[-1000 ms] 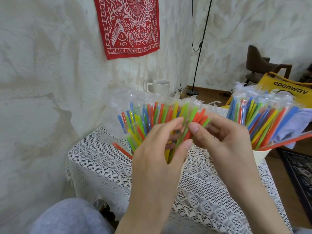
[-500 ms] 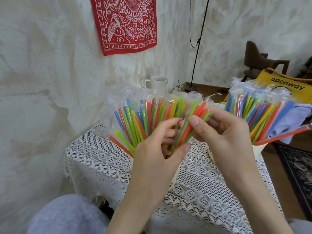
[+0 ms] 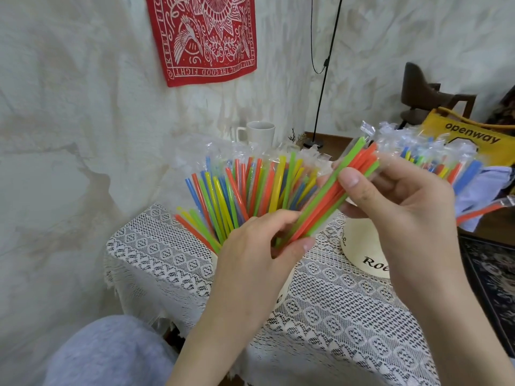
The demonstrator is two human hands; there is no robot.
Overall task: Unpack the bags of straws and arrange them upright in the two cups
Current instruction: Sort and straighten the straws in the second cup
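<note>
I am putting straws into the cups. Left of my grip, the left cup (image 3: pixel 281 295) is mostly hidden behind my left hand (image 3: pixel 250 263), and its straws (image 3: pixel 237 190) fan out upright. My left hand pinches the low end of a small bunch of green and orange straws (image 3: pixel 331 199). My right hand (image 3: pixel 395 210) holds the bunch higher up, thumb pressed on top. Right of my grip is the right cup (image 3: pixel 362 254), also full of straws. Next I think I must tip the bunch upright and slide it into a cup.
</note>
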